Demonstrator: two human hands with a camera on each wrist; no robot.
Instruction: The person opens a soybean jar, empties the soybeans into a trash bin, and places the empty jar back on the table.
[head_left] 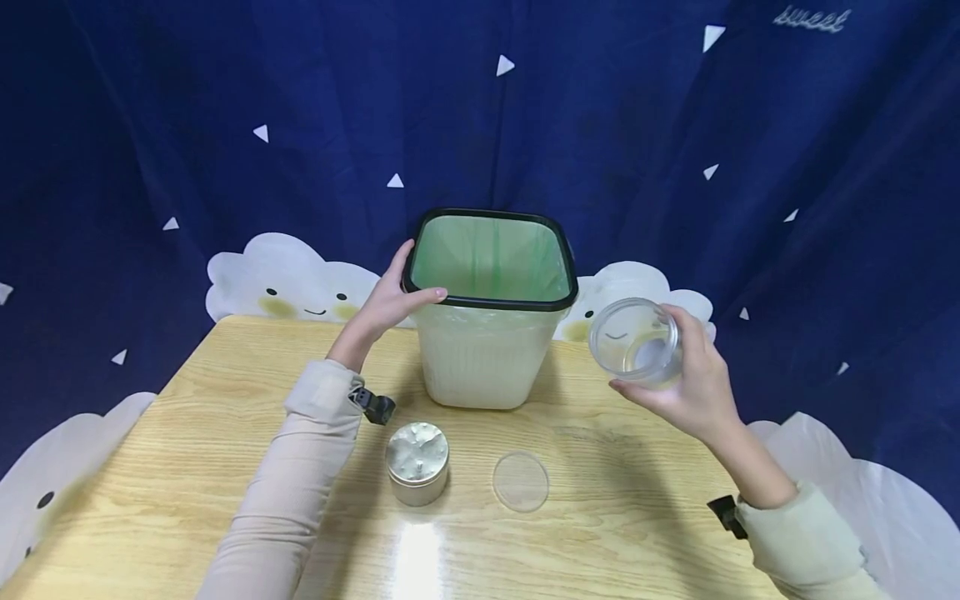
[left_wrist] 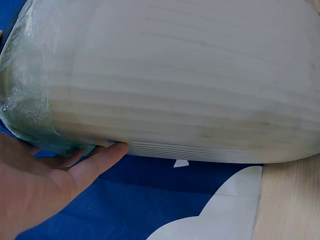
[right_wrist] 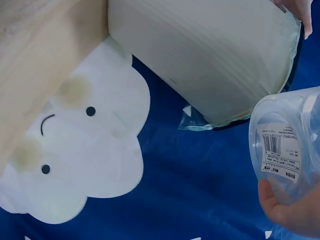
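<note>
A pale trash bin (head_left: pixel 480 358) with a black rim and a green liner stands upright on the table. My left hand (head_left: pixel 386 302) grips its left front corner, thumb along the front rim; in the left wrist view, its fingers (left_wrist: pixel 102 159) lie against the bin's side. To the right of the bin, my right hand (head_left: pixel 693 379) holds a clear plastic jar (head_left: pixel 633 340) in the air, its open mouth tilted up and toward the bin. A barcode label (right_wrist: pixel 279 150) shows on the jar's base in the right wrist view. No contents can be made out in the jar.
A round silver tin (head_left: pixel 417 462) stands in front of the bin, close to the left forearm. Right of it lies a thin clear disc (head_left: pixel 521 481), flat on the wooden table (head_left: pixel 247 400). A dark blue curtain (head_left: pixel 330 100) with white clouds hangs behind.
</note>
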